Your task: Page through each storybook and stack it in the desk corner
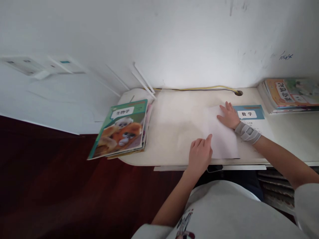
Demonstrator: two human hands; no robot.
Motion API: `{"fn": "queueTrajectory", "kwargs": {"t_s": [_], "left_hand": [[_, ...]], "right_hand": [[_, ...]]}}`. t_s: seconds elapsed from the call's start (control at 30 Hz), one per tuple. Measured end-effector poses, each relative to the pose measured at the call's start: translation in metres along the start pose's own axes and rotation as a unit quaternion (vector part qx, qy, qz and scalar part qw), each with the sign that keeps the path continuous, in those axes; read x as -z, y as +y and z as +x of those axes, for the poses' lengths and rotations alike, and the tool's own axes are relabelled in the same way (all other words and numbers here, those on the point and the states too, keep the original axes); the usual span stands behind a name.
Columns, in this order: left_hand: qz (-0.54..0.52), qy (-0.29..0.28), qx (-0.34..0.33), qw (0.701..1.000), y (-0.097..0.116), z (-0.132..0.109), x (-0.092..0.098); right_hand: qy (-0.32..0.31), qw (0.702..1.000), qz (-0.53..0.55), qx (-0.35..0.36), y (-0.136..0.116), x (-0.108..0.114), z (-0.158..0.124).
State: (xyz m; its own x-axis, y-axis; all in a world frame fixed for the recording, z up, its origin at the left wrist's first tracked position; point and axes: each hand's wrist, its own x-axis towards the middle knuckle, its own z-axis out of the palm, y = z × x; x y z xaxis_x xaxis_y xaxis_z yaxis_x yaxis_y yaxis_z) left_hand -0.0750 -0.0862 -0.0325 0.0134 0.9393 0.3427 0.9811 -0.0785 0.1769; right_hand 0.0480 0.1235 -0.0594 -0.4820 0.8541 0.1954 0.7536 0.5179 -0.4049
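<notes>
A mathematics textbook [256, 127] with a blue band across its cover lies on the white desk in front of me. Over its left part rests a blank white sheet [224, 144]. My right hand [228, 116], a grey band around its wrist, lies spread on the upper part of the sheet and holds nothing. Beside the sheet's left edge is my left hand [200, 155]. Its index finger points forward at that edge while the other fingers curl in; whether they grip anything is hidden.
A biology textbook [122, 129] tops a pile at the desk's [171, 132] left end, jutting past the rounded edge. More books [296, 94] are stacked at the back right. A yellow cable [199, 88] runs along the wall to a hole. A dark phone-like object [214, 168] sits below the front edge.
</notes>
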Motion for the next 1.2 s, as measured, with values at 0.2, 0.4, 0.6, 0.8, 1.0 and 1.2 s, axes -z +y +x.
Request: {"fn": "queueTrajectory", "kwargs": {"t_s": [0.2,0.4,0.6,0.8,1.0,1.2], "left_hand": [[-0.03,-0.007,-0.101,0.994,0.029,-0.011,0.004],[0.016,0.034,-0.157,0.987,0.04,-0.01,-0.01],[0.031,0.06,-0.203,0.977,0.028,-0.014,-0.015],[0.013,0.04,-0.202,0.979,0.023,-0.022,-0.017],[0.011,0.026,-0.183,0.983,0.011,-0.029,-0.008],[0.026,-0.009,-0.189,0.982,0.037,-0.019,-0.005]], "right_hand": [[0.005,0.998,0.048,-0.04,0.009,0.003,0.016],[0.022,0.98,0.194,-0.028,0.025,0.011,0.043],[0.026,0.988,0.153,0.011,0.021,0.008,0.041],[0.002,0.989,0.145,0.028,0.019,0.011,0.038],[-0.039,0.98,0.137,0.135,0.028,0.012,0.035],[-0.041,0.979,0.094,0.178,0.031,0.01,0.034]]}}
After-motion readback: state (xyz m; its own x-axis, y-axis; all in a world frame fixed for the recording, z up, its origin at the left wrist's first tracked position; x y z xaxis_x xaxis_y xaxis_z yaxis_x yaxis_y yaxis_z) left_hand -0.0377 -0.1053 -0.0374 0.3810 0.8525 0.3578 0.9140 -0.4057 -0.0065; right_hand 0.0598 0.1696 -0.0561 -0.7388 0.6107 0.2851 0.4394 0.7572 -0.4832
